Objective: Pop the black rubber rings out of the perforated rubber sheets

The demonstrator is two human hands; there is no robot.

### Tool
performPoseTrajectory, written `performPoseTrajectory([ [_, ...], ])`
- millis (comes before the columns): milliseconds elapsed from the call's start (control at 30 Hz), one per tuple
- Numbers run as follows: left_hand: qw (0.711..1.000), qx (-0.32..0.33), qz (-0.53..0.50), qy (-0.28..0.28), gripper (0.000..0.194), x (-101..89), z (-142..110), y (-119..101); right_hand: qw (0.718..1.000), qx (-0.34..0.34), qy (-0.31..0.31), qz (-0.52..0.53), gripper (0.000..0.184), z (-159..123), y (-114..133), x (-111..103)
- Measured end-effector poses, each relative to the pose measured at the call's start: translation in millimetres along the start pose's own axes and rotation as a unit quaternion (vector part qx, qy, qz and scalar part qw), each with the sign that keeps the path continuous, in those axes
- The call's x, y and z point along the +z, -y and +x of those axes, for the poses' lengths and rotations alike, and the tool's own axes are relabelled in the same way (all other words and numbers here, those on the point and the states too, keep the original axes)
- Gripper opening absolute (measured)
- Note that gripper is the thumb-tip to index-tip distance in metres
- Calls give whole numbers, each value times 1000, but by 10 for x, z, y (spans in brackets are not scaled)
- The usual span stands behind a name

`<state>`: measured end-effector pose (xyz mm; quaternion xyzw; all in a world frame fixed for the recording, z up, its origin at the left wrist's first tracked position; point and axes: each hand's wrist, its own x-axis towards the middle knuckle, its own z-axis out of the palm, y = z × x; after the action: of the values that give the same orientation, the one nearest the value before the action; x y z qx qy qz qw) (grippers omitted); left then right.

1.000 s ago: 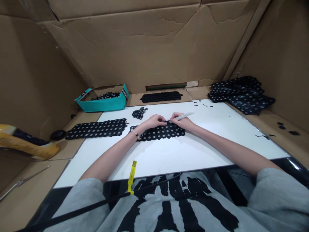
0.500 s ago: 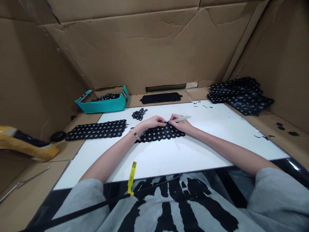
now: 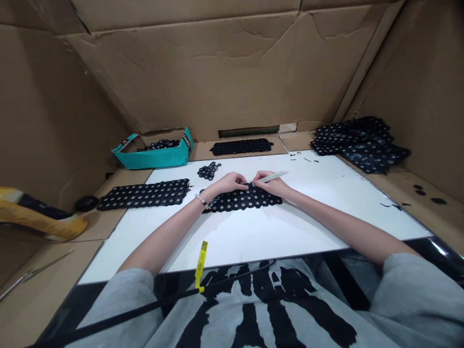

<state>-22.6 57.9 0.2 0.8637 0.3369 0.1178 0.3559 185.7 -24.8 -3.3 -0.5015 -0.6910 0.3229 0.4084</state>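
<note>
A black rubbery sheet with rows of round holes (image 3: 250, 198) lies on the white board in front of me. My left hand (image 3: 232, 182) is closed in a pinch at the sheet's far edge, its wrist lying over the sheet's left end. Just right of it, my right hand (image 3: 271, 184) grips a white pen-like tool (image 3: 276, 176), its back end pointing up to the right. The tool's tip meets the far edge beside my left fingertips; the exact contact is too small to make out. A small heap of black rings (image 3: 208, 170) sits beyond my left hand.
Another holed sheet (image 3: 145, 195) lies at left, and a darker one (image 3: 242, 147) at the back. A teal box (image 3: 152, 158) holds black rings. Piled sheets (image 3: 360, 142) sit back right. Tweezers (image 3: 36, 272) and a yellow bottle (image 3: 43, 215) are at left. Cardboard walls (image 3: 203, 72) surround the board.
The sheet's right end reaches slightly further right than before. Both hands stay almost in place, still close together at the far edge, with the tool in my right hand.
</note>
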Motion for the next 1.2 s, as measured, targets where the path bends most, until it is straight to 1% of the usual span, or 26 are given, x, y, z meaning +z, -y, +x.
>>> performPoseTrajectory([
  [67,1000,-5,-10,9,37,-12,5,7,1000,2,-4,-6,14,4,-27,39],
  [233,996,-14,-77,30,35,12,3,6,1000,-1,-13,-3,13,-7,-54,69],
  [400,991,-26,-115,65,35,-27,-17,-44,997,-25,-31,-69,10,-52,7,126],
  [500,990,-18,-112,85,35,-73,-26,-79,994,-31,-35,-95,11,-58,36,141],
  [633,990,-23,-107,89,37,-98,-39,-91,995,-28,-38,-90,11,-42,33,128],
  [833,990,-15,-105,97,35,-113,-44,-109,990,-47,-40,-123,11,-25,-7,134],
  [1000,989,-16,-90,114,35,-175,-39,-148,987,-61,-54,-139,10,-22,-10,157],
  [1100,991,-16,-59,121,35,-199,-56,-197,991,-61,-44,-112,11,-21,14,156],
  [1200,996,0,-34,87,40,-167,-79,-255,997,-45,-32,-53,13,-26,61,129],
])
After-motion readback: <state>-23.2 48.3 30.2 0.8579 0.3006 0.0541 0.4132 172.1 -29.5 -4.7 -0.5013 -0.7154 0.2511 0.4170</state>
